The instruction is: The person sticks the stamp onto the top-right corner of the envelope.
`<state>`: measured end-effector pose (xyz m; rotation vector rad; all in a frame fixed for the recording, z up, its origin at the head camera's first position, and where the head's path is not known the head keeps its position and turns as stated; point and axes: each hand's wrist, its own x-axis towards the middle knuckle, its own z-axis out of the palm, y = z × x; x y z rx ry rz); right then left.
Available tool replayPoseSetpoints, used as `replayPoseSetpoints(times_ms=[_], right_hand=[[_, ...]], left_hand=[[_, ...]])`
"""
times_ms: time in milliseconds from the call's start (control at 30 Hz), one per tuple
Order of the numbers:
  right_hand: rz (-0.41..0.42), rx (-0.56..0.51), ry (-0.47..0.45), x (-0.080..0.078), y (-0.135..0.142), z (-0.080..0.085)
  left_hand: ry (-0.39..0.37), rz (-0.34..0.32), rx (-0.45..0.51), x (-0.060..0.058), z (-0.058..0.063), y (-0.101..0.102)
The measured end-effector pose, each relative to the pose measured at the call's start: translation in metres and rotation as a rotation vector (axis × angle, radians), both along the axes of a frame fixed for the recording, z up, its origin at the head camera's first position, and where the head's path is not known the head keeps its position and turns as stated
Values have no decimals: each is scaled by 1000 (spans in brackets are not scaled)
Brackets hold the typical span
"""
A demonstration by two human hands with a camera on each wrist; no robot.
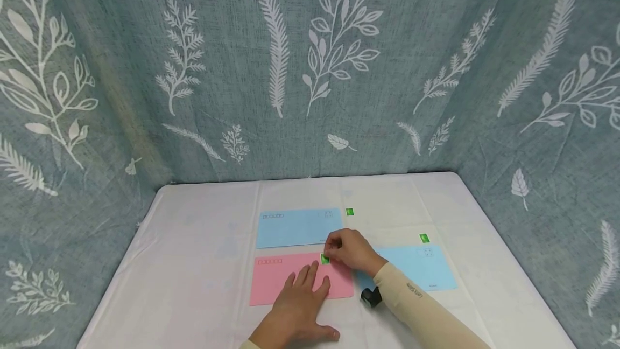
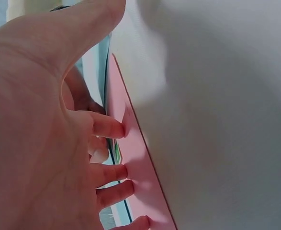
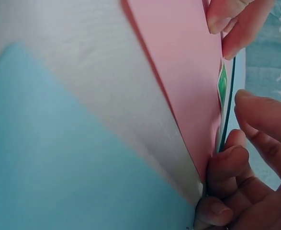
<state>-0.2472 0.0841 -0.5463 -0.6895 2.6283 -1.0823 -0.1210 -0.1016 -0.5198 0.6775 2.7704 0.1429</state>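
Note:
My left hand (image 1: pixel 299 303) rests with fingers spread on the lower part of a pink envelope (image 1: pixel 271 281), thumb out over the white cloth. At the envelope's top right lies a small green stamp (image 1: pixel 325 259), flat on the paper. In the right wrist view the stamp (image 3: pixel 222 84) sits between the two hands' fingers. Over the envelope's right end is my right hand (image 1: pixel 353 251), its fingers loosely bent beside the stamp. Its thumb and fingertips stand apart in the right wrist view, with nothing between them. The left fingertips (image 2: pixel 123 128) press on the pink paper.
A blue envelope (image 1: pixel 295 230) lies behind the pink one, and another blue envelope (image 1: pixel 411 268) to the right, partly under the right forearm. Two more green stamps (image 1: pixel 350 211) (image 1: pixel 424 238) lie on the white tablecloth (image 1: pixel 203 246). A patterned grey-green curtain (image 1: pixel 290 139) surrounds the table.

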Motion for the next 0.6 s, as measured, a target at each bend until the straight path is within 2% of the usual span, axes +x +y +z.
replayPoseSetpoints(times_ms=[133,367,500,600], right_hand=[[4,-38,-6,-1,4,0],[8,-89,-16,-3,9,-3],[-10,-104,-11,-4,11,-2],[-30,-119,-8,-5,13,-2]], left_hand=[[10,-13,0,-3,2,-1],[8,-22,53,-5,2,-5],[53,-43,85,-7,1,-5],[77,-46,130,-14,3,-8]])
